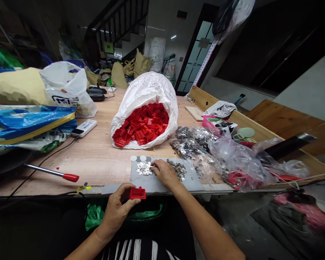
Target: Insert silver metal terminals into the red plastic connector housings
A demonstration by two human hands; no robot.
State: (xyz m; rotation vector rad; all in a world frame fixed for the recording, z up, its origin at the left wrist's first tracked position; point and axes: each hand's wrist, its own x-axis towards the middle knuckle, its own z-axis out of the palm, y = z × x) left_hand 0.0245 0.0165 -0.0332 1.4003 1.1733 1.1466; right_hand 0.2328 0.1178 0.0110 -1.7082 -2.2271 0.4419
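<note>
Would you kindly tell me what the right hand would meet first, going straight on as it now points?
The right hand would probably meet the pile of small silvery pieces by its fingertips; exact depth is unclear.

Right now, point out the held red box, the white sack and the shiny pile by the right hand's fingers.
Red box [137, 194]: head view, its middle.
White sack [151, 86]: head view, outside above its mouth.
Shiny pile [144, 168]: head view, its middle.

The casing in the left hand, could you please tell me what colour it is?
The casing is red; it shows best in the head view.
</note>
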